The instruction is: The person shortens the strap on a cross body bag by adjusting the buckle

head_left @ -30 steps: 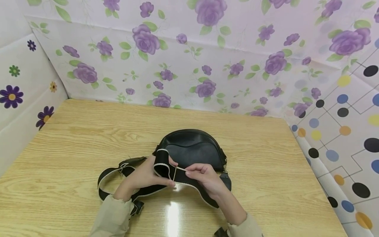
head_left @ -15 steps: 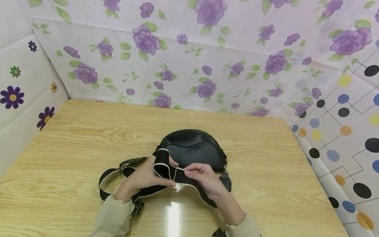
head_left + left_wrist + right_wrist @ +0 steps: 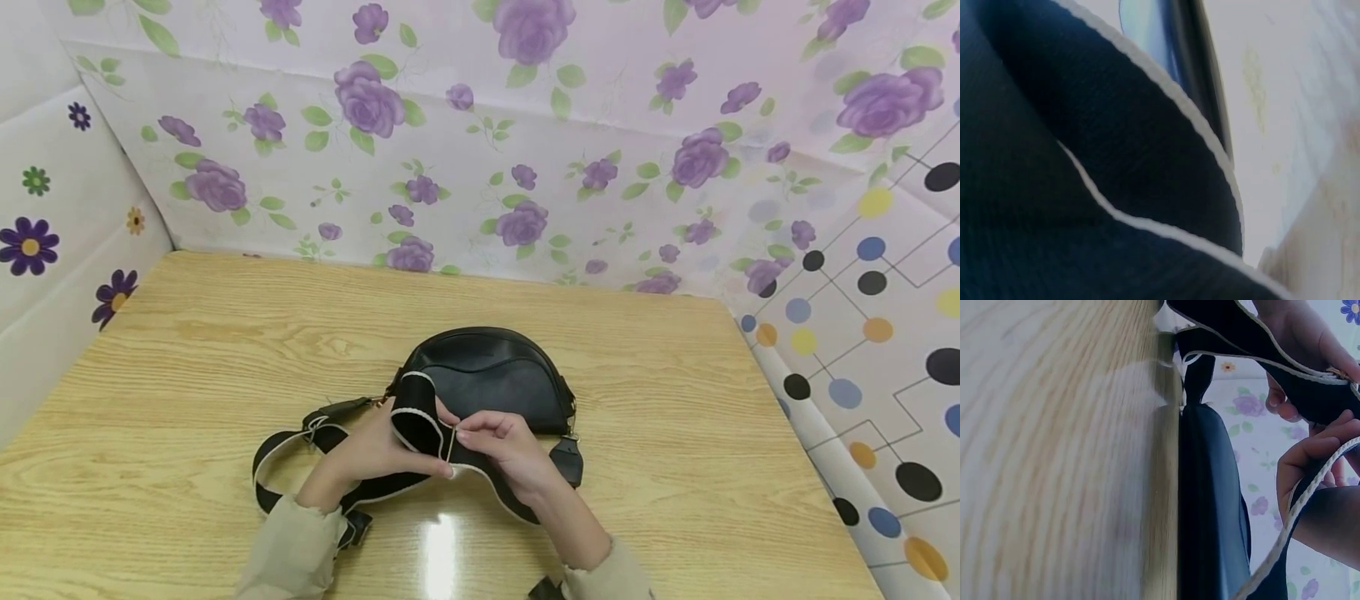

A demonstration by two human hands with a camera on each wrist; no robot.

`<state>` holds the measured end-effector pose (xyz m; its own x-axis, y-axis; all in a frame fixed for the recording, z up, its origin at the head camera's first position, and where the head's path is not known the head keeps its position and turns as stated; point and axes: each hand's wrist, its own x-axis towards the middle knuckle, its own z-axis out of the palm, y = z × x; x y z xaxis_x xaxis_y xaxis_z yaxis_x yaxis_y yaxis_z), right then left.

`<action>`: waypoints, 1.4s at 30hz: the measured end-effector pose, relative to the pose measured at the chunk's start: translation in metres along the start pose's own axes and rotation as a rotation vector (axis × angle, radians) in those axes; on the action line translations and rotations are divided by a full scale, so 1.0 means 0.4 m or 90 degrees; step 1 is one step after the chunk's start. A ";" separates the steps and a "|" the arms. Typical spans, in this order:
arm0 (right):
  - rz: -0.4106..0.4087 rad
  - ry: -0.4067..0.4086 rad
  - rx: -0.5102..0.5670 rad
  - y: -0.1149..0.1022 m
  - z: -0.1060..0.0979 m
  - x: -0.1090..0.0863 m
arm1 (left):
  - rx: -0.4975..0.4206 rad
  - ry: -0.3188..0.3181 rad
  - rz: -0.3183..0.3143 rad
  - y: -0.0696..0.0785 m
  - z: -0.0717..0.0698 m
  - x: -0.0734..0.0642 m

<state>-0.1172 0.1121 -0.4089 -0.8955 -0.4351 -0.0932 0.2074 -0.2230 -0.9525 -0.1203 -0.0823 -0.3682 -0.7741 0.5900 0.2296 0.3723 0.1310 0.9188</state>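
A black half-moon bag (image 3: pixel 487 383) lies on the table behind both hands. Its wide black strap (image 3: pixel 415 392) has white edging and rises in a loop over my left hand (image 3: pixel 375 450). That hand grips the strap beside a thin gold slider buckle (image 3: pixel 452 444), thumb at the buckle's lower end. My right hand (image 3: pixel 513 458) pinches the strap's upper edge just right of the buckle. In the left wrist view the folded strap (image 3: pixel 1116 125) fills much of the picture. The right wrist view shows the strap (image 3: pixel 1310 394) stretched between the hands above the table.
The wooden table (image 3: pixel 247 333) extends around the bag. More strap (image 3: pixel 270 454) curls on the left, and a leather strap end (image 3: pixel 567 461) hangs off the bag's right side. A floral sheet (image 3: pixel 450 167) stands behind, a dotted one (image 3: pixel 862 400) on the right.
My right fingertips have shifted left, closer to the buckle. The buckle and left hand have moved slightly right, and the strap loop has become wider. The bag stays put.
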 end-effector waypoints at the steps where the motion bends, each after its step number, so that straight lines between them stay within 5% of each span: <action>1: 0.000 0.001 0.002 0.000 0.001 0.001 | -0.007 0.000 0.004 0.000 0.000 0.000; 30: 0.033 0.007 -0.024 0.003 -0.022 -0.011 | 0.006 0.002 0.014 -0.006 -0.001 -0.002; 38: 0.029 0.001 -0.032 0.007 -0.043 -0.016 | 0.012 0.000 0.039 -0.079 0.001 -0.001; 42: 0.025 -0.006 -0.037 0.006 -0.050 -0.020 | 0.011 0.000 0.034 -0.083 0.001 -0.001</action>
<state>-0.1176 0.1325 -0.4165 -0.8832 -0.4509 -0.1290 0.2196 -0.1547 -0.9632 -0.1323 -0.0865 -0.3989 -0.7526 0.5965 0.2788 0.4223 0.1124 0.8995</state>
